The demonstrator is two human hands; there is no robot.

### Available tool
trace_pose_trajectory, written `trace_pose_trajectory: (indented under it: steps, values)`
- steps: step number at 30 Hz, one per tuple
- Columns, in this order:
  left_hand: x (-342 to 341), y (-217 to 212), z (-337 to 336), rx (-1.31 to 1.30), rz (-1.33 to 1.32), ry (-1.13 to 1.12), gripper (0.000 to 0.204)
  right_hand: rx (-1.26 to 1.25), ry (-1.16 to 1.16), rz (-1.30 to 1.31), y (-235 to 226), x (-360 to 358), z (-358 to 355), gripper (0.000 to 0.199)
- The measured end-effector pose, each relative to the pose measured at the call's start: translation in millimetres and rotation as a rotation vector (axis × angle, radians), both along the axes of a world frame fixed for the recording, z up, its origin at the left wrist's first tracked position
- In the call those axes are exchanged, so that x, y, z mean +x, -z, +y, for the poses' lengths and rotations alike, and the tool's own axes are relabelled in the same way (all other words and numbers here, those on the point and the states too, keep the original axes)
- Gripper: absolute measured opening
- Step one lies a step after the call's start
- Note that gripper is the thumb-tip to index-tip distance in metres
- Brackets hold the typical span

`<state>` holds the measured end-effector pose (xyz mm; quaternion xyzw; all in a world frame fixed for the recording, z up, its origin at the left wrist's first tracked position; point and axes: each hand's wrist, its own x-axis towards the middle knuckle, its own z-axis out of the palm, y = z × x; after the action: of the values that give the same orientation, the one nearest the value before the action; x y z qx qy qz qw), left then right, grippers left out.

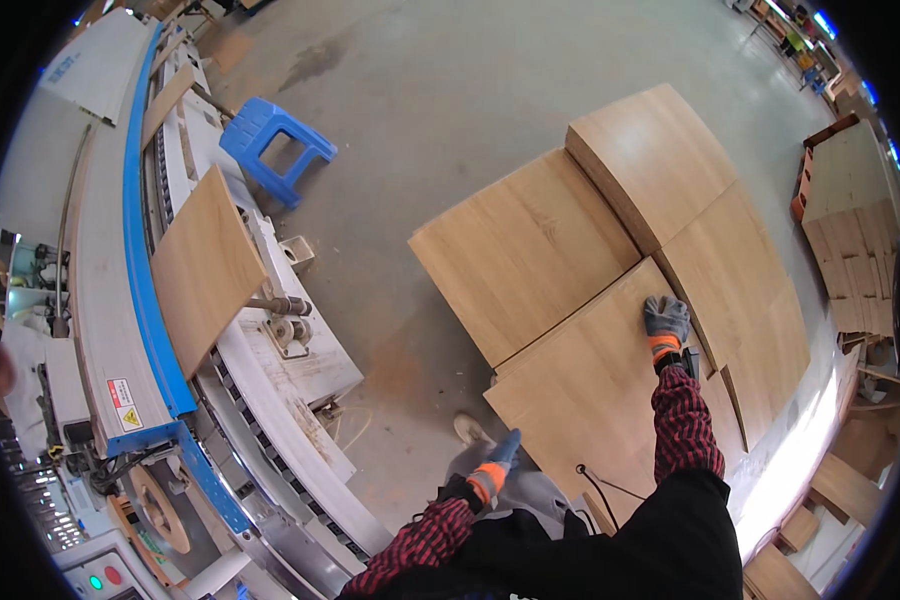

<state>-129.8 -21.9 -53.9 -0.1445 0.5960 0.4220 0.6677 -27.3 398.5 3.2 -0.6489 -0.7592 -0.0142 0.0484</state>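
Gloves are covering both hands. The right hand (pixel 666 318) is lying flat, fingers spread, on the far edge of the nearest wooden panel (pixel 590 390), gripping nothing. That panel is topping a stack beside other panel stacks (pixel 530 245) on the concrete floor (pixel 450 90). The left hand (pixel 498 462) is hanging loosely curled and empty, well apart from the panel. Another panel (pixel 202 265) is sitting on the blue-trimmed machine (pixel 140 250), near a blue stool (pixel 272 145).
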Motion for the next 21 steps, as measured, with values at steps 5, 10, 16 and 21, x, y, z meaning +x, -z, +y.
trace_pose_trajectory:
  steps: [5,10,16,21]
  values:
    - [2,-63,41,-0.177,-0.343,-0.241,0.058,0.005,-0.115,-0.044,27,44,14,0.046]
    - [27,-19,30,-0.137,-0.086,-0.152,0.055,-0.084,-0.122,-0.008,17,54,16,0.051]
    - [-2,-75,34,-0.188,0.585,-0.030,0.041,-0.367,-0.015,0.045,35,46,23,0.067]
    - [-62,-181,28,0.297,0.896,-0.496,0.029,-1.074,0.027,1.679,117,127,57,0.056]
